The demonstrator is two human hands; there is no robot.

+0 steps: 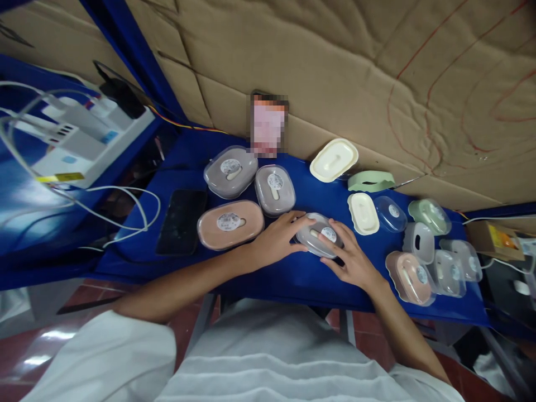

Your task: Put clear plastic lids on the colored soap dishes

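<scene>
A grey lidded plastic box [314, 241] with a clear cover and a round white label sits on the blue table in front of me. My left hand [276, 237] holds its left side, thumb near the front and fingers over the far edge. From the right, my right hand [354, 259] grips it, with fingers spread across the lid and right rim. Just beyond my left hand stand two more grey lidded boxes, one nearer [282, 201] and one farther left [243, 178]. A pink lidded box [213, 226] lies beside my left forearm.
Cream trays [363, 209], a green holder ring [371, 181], a clear cover [391, 218] and several box parts, including a pink box [404, 282], lie at the right. A dark phone [182, 223] and a cabled power strip [96, 159] are left. Cardboard [293, 56] walls the back.
</scene>
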